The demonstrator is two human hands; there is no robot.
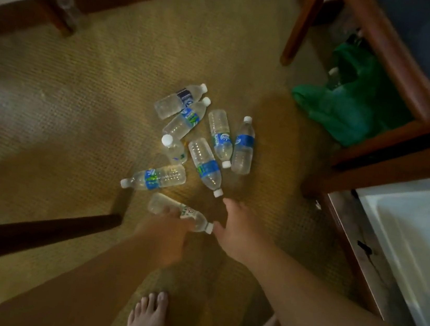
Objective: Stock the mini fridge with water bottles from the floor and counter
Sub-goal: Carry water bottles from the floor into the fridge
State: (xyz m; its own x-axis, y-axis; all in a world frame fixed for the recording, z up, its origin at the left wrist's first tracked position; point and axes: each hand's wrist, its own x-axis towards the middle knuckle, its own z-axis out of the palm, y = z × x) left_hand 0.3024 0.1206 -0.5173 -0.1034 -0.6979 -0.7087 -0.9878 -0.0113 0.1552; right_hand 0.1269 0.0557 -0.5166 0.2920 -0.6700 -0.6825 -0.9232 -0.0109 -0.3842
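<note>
we bend over the bottles [199, 147] scattered on the carpet [77, 117], left hand [169, 232] closing on the nearest bottle [182, 213], right hand [238, 228] spread by its cap, to carry them fridgeward.

Light: dim, warm, yellowish | Brightest: white surface [413, 243] at right edge, pale patch at left edge | Shadows: soft, dark beside the chair leg [35, 232] at lower left | Blur: left hand [168, 236] smeared, upper corners soft | Distortion: straight edges bend near the frame borders | Bottles [200, 144] at centre fairly sharp, small glints.
</note>
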